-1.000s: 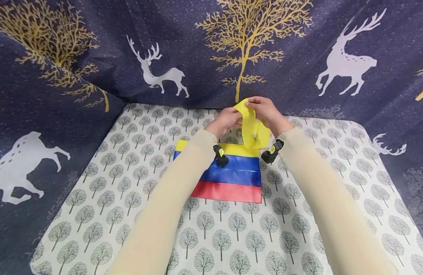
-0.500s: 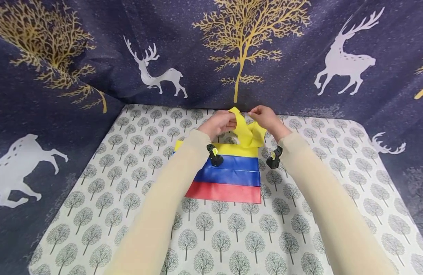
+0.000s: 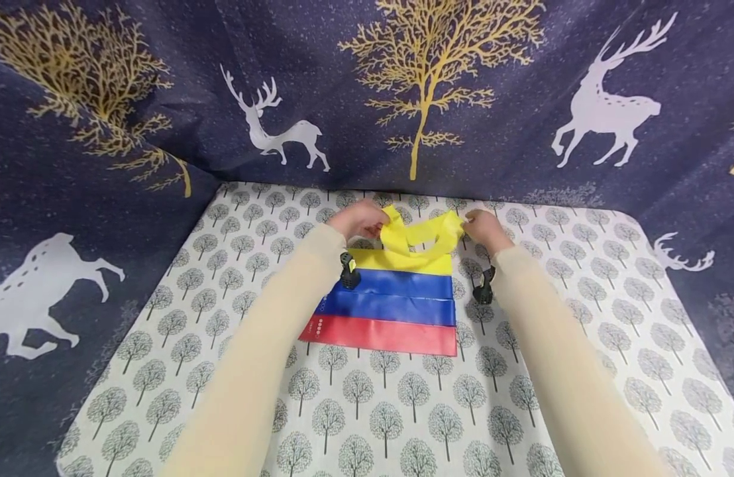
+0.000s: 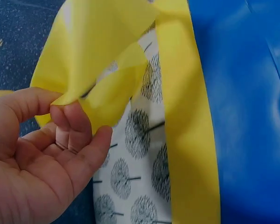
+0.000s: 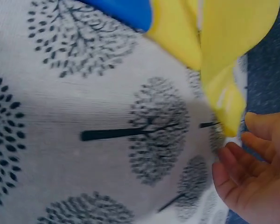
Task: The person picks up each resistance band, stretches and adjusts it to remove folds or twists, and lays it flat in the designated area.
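My left hand point(image 3: 362, 218) pinches the left end of a loose yellow resistance band point(image 4: 84, 51) between thumb and fingers. At the band's other end is my right hand point(image 3: 485, 230), its thumb and fingertips drawn together at the yellow tip; the exact contact is partly hidden in the right wrist view. Between the hands the band hangs as an open, slightly twisted loop. Below it lies a flat yellow band point(image 3: 423, 263), followed by blue bands point(image 3: 403, 309) and a red band point(image 3: 391, 334), side by side. The left forearm covers part of their left ends.
A white cloth with printed trees point(image 3: 415, 404) covers the table. Behind it hangs a dark blue curtain point(image 3: 355, 86) with deer and golden trees, close to the table's far edge. A black wrist camera point(image 3: 350, 271) sits over the bands, another point(image 3: 483, 288) right of them.
The hands have come down and moved apart, the left going left and the right going right. The yellow band between them has opened from a bunched fold into a wider loop.
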{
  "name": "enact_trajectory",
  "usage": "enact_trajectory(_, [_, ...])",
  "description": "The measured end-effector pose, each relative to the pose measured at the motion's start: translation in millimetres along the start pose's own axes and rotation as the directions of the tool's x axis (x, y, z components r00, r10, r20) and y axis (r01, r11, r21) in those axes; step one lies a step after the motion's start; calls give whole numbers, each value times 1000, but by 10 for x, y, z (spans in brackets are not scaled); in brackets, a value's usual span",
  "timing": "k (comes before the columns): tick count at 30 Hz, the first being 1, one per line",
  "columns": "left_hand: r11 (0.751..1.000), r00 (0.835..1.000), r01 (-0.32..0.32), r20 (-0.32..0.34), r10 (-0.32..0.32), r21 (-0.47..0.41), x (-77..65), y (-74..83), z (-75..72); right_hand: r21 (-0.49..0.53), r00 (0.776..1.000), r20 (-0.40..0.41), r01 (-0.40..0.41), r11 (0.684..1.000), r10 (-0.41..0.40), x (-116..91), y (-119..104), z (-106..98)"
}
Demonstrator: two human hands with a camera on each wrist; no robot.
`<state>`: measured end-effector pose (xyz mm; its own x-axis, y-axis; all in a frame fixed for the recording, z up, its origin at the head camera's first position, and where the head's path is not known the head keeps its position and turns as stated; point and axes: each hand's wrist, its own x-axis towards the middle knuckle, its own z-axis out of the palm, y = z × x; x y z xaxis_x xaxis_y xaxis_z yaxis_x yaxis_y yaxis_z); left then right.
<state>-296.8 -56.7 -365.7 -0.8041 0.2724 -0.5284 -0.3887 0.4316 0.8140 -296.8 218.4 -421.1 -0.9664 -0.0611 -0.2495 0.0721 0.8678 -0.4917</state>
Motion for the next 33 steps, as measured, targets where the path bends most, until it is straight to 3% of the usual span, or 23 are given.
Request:
enact_trajectory(4, [999, 1000, 7, 13, -7, 49, -62, -20, -90, -4, 1000, 8, -19, 1000, 19, 1, 30, 72])
enact_trajectory(8, [992, 997, 56, 47, -61, 117, -91, -33, -142, 36, 997, -23, -67, 997, 68, -16, 41, 133])
enact_trajectory(11, [971, 989, 115, 68, -131, 211, -109, -38, -199, 56, 994, -60, -85, 995, 89, -17, 32, 174])
enact_trajectory(15, [933, 981, 156, 63, -186, 323, -138, -51, -282, 27, 995, -82, -46, 999, 48, 11, -3, 214])
enact_trajectory(19, [943, 987, 134, 42, -154, 304, -166, -70, -358, 50, 996, -78, -35, 998, 39, 41, -26, 244])
enact_trajectory(22, [976, 996, 78, 18, -84, 204, -160, -99, -427, 195, 991, -90, -77, 978, 96, 38, -14, 212])
enact_trajectory(24, [995, 999, 36, 1, -37, 94, -144, -131, -486, 322, 986, -89, -103, 941, 139, 28, 8, 159])
enact_trajectory(25, [999, 1000, 16, -10, -15, 28, -135, -150, -517, 404, 984, -81, -113, 908, 158, 21, 20, 124])
enact_trajectory(27, [991, 999, -8, -38, 3, -136, -113, -192, -580, 530, 983, -57, -119, 839, 176, -2, 38, 39])
enact_trajectory(28, [974, 999, -10, -51, -2, -228, -104, -214, -608, 592, 982, -38, -125, 796, 183, -12, 51, -5])
enact_trajectory(30, [905, 997, -8, -68, -23, -425, -82, -257, -655, 699, 981, -3, -137, 701, 195, -32, 70, -89])
enact_trajectory(33, [728, 996, 13, -52, -66, -685, -49, -310, -689, 817, 981, 26, -132, 561, 193, -79, 57, -207])
